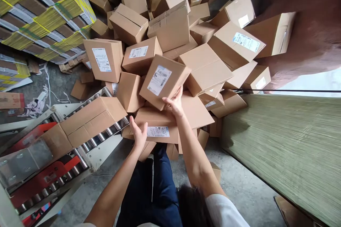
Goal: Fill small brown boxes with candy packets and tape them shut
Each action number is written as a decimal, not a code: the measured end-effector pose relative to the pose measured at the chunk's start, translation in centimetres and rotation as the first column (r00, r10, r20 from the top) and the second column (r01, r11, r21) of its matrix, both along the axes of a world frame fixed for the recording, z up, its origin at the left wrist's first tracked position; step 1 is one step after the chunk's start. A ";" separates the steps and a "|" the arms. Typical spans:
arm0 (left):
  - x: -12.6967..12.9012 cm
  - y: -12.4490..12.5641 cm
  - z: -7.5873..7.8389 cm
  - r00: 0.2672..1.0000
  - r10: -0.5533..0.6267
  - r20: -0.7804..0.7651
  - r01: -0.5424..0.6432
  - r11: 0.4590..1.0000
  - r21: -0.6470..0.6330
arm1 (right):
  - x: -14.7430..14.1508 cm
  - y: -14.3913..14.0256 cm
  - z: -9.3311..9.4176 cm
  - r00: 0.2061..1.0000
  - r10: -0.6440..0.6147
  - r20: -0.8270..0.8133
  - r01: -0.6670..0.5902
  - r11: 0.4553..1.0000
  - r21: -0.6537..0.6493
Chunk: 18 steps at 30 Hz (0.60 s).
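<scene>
Hands of one person reach forward into a big heap of cardboard boxes (183, 35), and the step in hand, as I judge it, is the taking of one box out of this heap. The right hand (174, 103) touches the lower edge of a labelled box (163, 81) that sits tilted at the front of the heap, label side up; its fingers (178, 94) are spread against the cardboard and begin to grip it, but they do not close around it yet. The left hand (138, 133) is open, fingers loose, holding nothing, just beside a flat box (157, 127) that lies under the tilted one. The next move probably calls for the left hand to come under the other side of the labelled box, because one hand at one edge cannot lift it safely and the neighbours lean on it. On the left a roller conveyor (106, 133) carries one long box (90, 117), well apart from the hands. Counted: two hands, one conveyor, one box on it; the heap holds several dozen boxes, too many and too overlapped for an exact count. Stacks of flat printed cartons (45, 14) stand at the upper left.
</scene>
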<state>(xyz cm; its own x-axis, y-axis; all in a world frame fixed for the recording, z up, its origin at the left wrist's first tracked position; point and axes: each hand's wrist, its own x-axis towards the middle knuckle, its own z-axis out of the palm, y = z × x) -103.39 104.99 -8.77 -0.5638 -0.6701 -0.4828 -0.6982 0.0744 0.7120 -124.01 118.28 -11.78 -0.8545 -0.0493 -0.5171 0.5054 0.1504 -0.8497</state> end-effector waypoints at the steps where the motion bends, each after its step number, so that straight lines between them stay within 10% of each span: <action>1: -1.9 -0.3 0.7 0.999 -0.025 -0.029 0.024 0.999 -0.038 | 0.3 -0.1 -0.4 0.997 -0.010 0.078 0.008 1.000 0.025; 5: -12.4 -1.8 1.8 0.941 -0.282 -0.187 0.264 0.957 -0.117 | 0.9 0.1 -0.6 0.987 -0.077 0.141 0.053 0.985 0.163; 9: -21.3 -1.0 -0.9 0.797 -0.580 -0.166 0.545 0.810 -0.215 | -0.9 -0.7 -0.1 0.995 -0.097 -0.021 0.099 0.971 0.220; 18: -25.5 2.1 -4.9 0.807 -0.591 0.015 0.569 0.770 -0.289 | -6.2 -3.0 -4.4 0.991 -0.084 -0.101 0.106 0.967 0.233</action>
